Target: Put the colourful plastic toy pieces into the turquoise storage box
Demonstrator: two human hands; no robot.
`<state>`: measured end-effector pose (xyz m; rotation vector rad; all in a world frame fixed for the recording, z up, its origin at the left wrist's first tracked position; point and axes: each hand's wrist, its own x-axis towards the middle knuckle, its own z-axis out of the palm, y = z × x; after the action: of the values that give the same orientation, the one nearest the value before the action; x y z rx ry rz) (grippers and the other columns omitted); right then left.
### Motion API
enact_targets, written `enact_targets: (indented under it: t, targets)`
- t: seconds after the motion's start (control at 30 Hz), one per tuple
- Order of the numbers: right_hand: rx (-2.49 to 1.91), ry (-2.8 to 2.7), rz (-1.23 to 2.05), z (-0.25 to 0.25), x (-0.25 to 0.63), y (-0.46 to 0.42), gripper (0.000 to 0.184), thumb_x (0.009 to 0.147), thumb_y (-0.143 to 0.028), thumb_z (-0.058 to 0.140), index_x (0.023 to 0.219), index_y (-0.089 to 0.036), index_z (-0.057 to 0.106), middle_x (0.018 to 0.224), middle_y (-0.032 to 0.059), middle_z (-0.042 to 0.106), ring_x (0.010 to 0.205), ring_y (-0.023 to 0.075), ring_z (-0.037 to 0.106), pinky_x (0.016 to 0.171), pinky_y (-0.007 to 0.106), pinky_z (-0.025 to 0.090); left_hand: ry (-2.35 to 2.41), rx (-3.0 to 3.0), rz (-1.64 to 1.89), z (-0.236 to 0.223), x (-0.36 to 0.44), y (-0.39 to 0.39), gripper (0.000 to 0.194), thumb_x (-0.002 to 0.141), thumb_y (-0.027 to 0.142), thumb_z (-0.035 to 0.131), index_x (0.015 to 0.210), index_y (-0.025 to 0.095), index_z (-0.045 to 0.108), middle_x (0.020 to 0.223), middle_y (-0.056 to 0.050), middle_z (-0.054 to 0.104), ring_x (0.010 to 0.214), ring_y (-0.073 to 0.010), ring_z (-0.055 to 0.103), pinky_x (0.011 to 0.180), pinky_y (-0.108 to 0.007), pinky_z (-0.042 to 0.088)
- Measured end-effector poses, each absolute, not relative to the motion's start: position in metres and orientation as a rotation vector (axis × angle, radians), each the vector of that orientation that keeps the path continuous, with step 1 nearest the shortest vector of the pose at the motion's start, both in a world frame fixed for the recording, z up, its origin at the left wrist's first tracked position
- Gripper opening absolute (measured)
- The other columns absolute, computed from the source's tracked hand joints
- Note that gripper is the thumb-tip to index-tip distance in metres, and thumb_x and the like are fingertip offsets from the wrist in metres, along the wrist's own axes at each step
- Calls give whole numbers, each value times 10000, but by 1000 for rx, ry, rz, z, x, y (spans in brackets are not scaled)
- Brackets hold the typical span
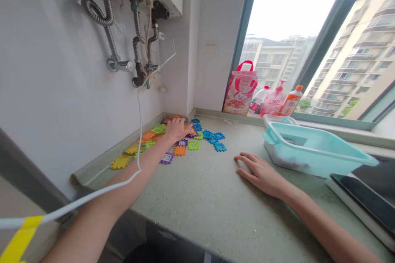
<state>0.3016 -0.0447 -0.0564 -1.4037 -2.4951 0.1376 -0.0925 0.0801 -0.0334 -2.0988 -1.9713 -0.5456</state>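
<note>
- The table (197,209), a speckled grey-green top, fills the lower half of the frame and runs to the window sill at the upper right.
- A pale blue tub (317,154) sits on the table at centre right, with a clear lidded box tucked behind its far end.
- A flat dark appliance (364,197) lies at the lower right edge.
- A pink gift bag (241,92) and three bottles (277,102) stand on the sill.
- The pile of toy tiles (173,139), flat notched plastic squares in several colours, is spread along the wall left of centre; its long line runs from the lower left up toward the corner.
- The left hand (176,129) is stretched out onto the far end of the pile, fingers bent down on the tiles there; I cannot tell whether it grips one.
- The right hand (261,172) lies open, palm down, on bare table just beside the tub, well apart from the tiles, which lie to its upper left. The left hand is the nearer one.
</note>
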Motion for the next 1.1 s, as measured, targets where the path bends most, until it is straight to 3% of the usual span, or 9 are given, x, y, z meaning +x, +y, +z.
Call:
enact_targets:
  t: [0.23, 0.43, 0.57, 0.77, 0.97, 1.1]
  targets:
    - [-1382, -2475, 112, -59, 301, -45, 562, 1024, -620, 441, 1446, -290, 613, 1539, 132, 557, 1420, 341, 525, 1199, 563, 412, -2330, -1825, -333, -34, -142, 102, 914, 976, 756, 286, 1428, 14, 567, 1448, -303, 580, 1339, -433, 530, 1113, -585, 399]
    - [-1369, -2487, 128, -58, 302, -45, 571, 1033, -618, 431, 1452, -274, 611, 1550, 137, 543, 1423, 334, 522, 1204, 538, 411, -2329, -1856, -284, -35, -144, 103, 921, 974, 760, 238, 1456, 58, 588, 1649, -266, 368, 1462, -451, 416, 1171, -615, 338]
    - [-1369, -2476, 142, -58, 302, -45, 572, 1029, -617, 443, 1457, -276, 611, 1555, 138, 540, 1428, 342, 519, 1210, 544, 402, -2310, -1842, -302, -36, -146, 105, 934, 963, 771, 254, 1536, 81, 514, 1705, -234, 267, 1492, -461, 371, 1166, -622, 346]
    - [-1380, -2476, 143, -57, 301, -46, 572, 1032, -609, 443, 1456, -264, 614, 1559, 146, 536, 1435, 344, 515, 1216, 529, 399, -2403, -1845, -230, -34, -147, 106, 992, 935, 816, 231, 1500, 68, 557, 1604, -267, 437, 1428, -460, 454, 1163, -620, 353]
    - [-1355, -2484, 137, -57, 302, -46, 560, 1039, -585, 442, 1450, -246, 615, 1554, 159, 538, 1430, 346, 519, 1208, 543, 403, -2435, -1812, -225, -31, -150, 109, 1029, 917, 834, 247, 1478, 34, 572, 1541, -310, 484, 1403, -469, 473, 1146, -620, 373]
    - [-1349, -2500, 139, -54, 302, -47, 564, 1045, -581, 442, 1455, -231, 608, 1546, 171, 541, 1439, 349, 508, 1206, 550, 400, -2401, -1787, -261, -34, -155, 112, 953, 939, 790, 289, 1427, 40, 619, 1523, -331, 482, 1400, -485, 463, 1120, -643, 379]
